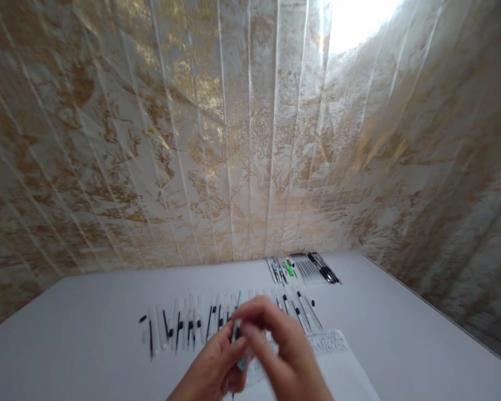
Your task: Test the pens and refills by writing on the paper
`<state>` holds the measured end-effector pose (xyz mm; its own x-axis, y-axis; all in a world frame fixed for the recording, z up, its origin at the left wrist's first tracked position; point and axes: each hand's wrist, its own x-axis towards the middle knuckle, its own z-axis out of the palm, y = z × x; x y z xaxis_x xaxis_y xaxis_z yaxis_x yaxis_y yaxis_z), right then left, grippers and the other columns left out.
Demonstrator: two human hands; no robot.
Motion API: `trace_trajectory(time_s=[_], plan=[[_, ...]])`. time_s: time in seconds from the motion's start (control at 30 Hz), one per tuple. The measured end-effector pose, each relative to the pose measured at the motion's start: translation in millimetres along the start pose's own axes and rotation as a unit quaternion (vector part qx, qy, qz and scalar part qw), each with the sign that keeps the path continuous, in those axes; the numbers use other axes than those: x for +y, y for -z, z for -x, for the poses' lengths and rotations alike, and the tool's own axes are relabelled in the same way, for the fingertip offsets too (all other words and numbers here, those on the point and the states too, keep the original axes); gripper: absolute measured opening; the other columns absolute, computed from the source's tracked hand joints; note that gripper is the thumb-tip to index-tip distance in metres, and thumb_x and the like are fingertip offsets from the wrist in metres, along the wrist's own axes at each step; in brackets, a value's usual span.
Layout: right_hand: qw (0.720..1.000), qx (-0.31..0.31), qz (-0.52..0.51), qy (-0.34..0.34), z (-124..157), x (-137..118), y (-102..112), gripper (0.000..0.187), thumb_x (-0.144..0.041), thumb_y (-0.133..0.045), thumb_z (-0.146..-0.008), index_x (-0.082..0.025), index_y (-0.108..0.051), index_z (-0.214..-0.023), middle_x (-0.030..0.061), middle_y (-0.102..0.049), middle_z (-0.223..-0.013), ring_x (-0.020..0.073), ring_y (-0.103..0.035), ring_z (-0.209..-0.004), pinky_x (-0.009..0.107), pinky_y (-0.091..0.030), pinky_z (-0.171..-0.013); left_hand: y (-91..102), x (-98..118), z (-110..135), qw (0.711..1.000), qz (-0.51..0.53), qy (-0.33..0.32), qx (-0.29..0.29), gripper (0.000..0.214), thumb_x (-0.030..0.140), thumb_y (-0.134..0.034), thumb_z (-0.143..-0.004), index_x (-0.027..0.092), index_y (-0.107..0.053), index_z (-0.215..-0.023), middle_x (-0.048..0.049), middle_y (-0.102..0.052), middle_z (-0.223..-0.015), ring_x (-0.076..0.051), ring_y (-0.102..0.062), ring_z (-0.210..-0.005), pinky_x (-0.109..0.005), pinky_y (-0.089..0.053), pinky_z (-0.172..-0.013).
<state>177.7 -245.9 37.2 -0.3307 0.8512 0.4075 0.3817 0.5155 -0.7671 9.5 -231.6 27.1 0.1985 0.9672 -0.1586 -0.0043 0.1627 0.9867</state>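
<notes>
Low in the middle, my left hand [215,359] is closed around a slim pen [242,362] with a pale blue-grey barrel. My right hand [281,345] comes over it from the right, thumb and forefinger pinched together at the pen's upper part. Motion blur and the fingers hide much of the pen. Just beyond my hands, a row of disassembled pen parts lies on the white table: clear barrels [158,323], dark refills [151,337] and black caps [142,319]. A sheet of paper with handwriting [342,362] lies beneath and right of my hands.
At the back right of the white table [87,345] lie several pens [278,271], a bright green marker or pen [289,268], a group of thin grey sticks [309,271] and black pens [323,267]. Shiny gold-and-white patterned sheeting [192,139] rises behind the table.
</notes>
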Motion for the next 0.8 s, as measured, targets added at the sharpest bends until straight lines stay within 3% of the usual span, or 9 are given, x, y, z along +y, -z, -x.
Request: trace_trajectory(time_s=[0.1, 0.17, 0.27, 0.37, 0.5, 0.57, 0.67, 0.73, 0.8], plan=[[0.991, 0.005, -0.104, -0.081, -39.3, -7.0, 19.3, 0.029, -0.043, -0.050, -0.093, -0.020, -0.057, -0.108, -0.0013, -0.056, -0.076, 0.0140, -0.054, -0.070, 0.027, -0.046, -0.066, -0.9, -5.1, 6.0, 0.992, 0.070, 0.025, -0.100, 0.041, 0.057, -0.065, -0.076, 0.023, -0.054, -0.095, 0.0046, -0.042, -0.072, -0.007, -0.027, -0.050, -0.020, -0.023, -0.045], [0.973, -0.043, -0.183, -0.131, -45.5, -4.3, 23.0, 0.034, -0.049, -0.059, -0.086, -0.018, -0.061, -0.099, -0.0051, -0.046, -0.064, 0.0112, -0.046, -0.059, 0.024, -0.039, -0.056, -3.9, -6.8, 5.8, 0.982, 0.063, 0.025, -0.176, 0.047, 0.062, -0.066, -0.073, 0.022, -0.052, -0.094, 0.0048, -0.039, -0.074, -0.006, -0.026, -0.054, -0.019, -0.022, -0.047], [0.950, -0.091, -0.249, -0.163, -40.7, 4.8, 18.3, 0.039, -0.054, -0.059, -0.083, -0.015, -0.066, -0.081, -0.0065, -0.040, -0.054, 0.0086, -0.036, -0.050, 0.022, -0.028, -0.048, -7.2, -8.2, 3.4, 0.973, 0.018, -0.005, -0.231, 0.050, 0.064, -0.063, -0.075, 0.021, -0.052, -0.098, 0.0025, -0.039, -0.082, -0.008, -0.030, -0.059, -0.021, -0.025, -0.051], [0.947, -0.067, -0.261, -0.176, -39.3, 14.4, 16.8, 0.045, -0.056, -0.055, -0.084, -0.013, -0.066, -0.073, -0.0056, -0.040, -0.050, 0.0078, -0.033, -0.047, 0.022, -0.023, -0.045, -5.2, -9.3, 3.5, 0.971, 0.006, -0.002, -0.239, 0.049, 0.063, -0.060, -0.078, 0.022, -0.050, -0.104, 0.0014, -0.039, -0.088, -0.009, -0.032, -0.063, -0.022, -0.027, -0.056], [0.946, -0.011, -0.272, -0.175, -43.4, 21.8, 30.0, 0.050, -0.059, -0.052, -0.084, -0.014, -0.060, -0.066, -0.0065, -0.037, -0.047, 0.0071, -0.031, -0.045, 0.021, -0.022, -0.044, 1.6, -10.1, 7.6, 0.966, -0.017, 0.009, -0.257, 0.045, 0.061, -0.060, -0.079, 0.020, -0.049, -0.094, 0.0030, -0.038, -0.081, -0.011, -0.031, -0.067, -0.023, -0.027, -0.062], [0.943, -0.031, -0.281, -0.175, -43.1, 22.1, 34.7, 0.045, -0.058, -0.054, -0.084, -0.015, -0.062, -0.075, -0.0064, -0.041, -0.052, 0.0069, -0.032, -0.045, 0.020, -0.025, -0.043, 3.3, -9.8, 10.1, 0.963, -0.024, 0.010, -0.267, 0.046, 0.061, -0.060, -0.078, 0.019, -0.048, -0.091, 0.0029, -0.037, -0.080, -0.012, -0.031, -0.070, -0.023, -0.027, -0.064], [0.935, -0.117, -0.277, -0.187, -40.4, 19.0, 31.9, 0.038, -0.053, -0.064, -0.079, -0.017, -0.064, -0.091, -0.0062, -0.044, -0.059, 0.0069, -0.036, -0.047, 0.019, -0.027, -0.043, 3.9, -7.8, 13.3, 0.970, -0.007, 0.023, -0.242, 0.043, 0.059, -0.059, -0.079, 0.020, -0.048, -0.094, 0.0030, -0.037, -0.082, -0.011, -0.031, -0.068, -0.023, -0.026, -0.061], [0.937, -0.144, -0.257, -0.186, -39.7, 16.8, 27.8, 0.034, -0.049, -0.068, -0.077, -0.016, -0.064, -0.083, -0.0061, -0.044, -0.057, 0.0071, -0.036, -0.048, 0.019, -0.027, -0.044, 4.6, -5.6, 14.5, 0.974, 0.006, 0.033, -0.225, 0.041, 0.057, -0.060, -0.080, 0.021, -0.048, -0.097, 0.0039, -0.036, -0.081, -0.010, -0.029, -0.064, -0.023, -0.024, -0.059], [0.945, -0.119, -0.243, -0.183, -40.7, 16.4, 27.7, 0.033, -0.048, -0.066, -0.078, -0.015, -0.063, -0.073, -0.0062, -0.043, -0.053, 0.0070, -0.036, -0.048, 0.020, -0.026, -0.044, 6.6, -2.8, 14.8, 0.969, -0.006, 0.047, -0.241, 0.039, 0.055, -0.060, -0.080, 0.022, -0.047, -0.095, 0.0052, -0.036, -0.077, -0.009, -0.028, -0.061, -0.023, -0.024, -0.057]])
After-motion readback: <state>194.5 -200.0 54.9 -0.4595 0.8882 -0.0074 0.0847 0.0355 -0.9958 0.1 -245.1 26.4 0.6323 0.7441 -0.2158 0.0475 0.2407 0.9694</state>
